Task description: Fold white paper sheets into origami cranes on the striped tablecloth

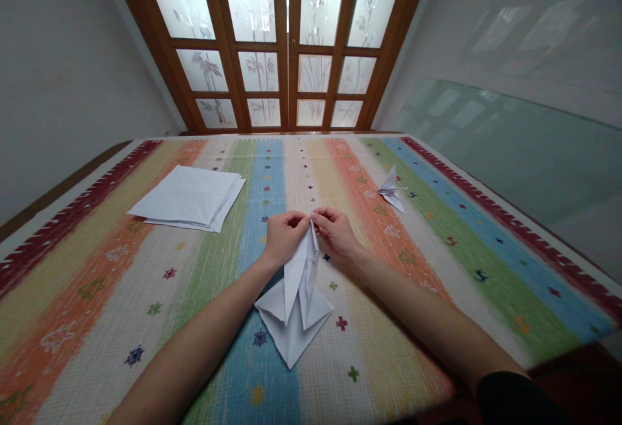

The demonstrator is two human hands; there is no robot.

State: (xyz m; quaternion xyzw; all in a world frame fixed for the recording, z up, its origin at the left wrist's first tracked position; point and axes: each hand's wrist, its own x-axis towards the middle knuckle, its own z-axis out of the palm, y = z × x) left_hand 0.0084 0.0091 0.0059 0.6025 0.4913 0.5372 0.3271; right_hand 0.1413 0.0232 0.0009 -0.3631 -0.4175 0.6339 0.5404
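A partly folded white paper (296,302) lies on the striped tablecloth (413,269), its narrow tip pointing away from me. My left hand (283,236) and my right hand (336,232) meet at that far tip, fingers pinched on the paper's top point. The wider, flared lower part of the paper rests flat on the cloth between my forearms.
A stack of white paper sheets (190,197) lies at the left back of the table. A finished white folded paper figure (391,190) sits at the right back. Wooden doors with frosted glass panes (286,43) stand beyond the table's far edge.
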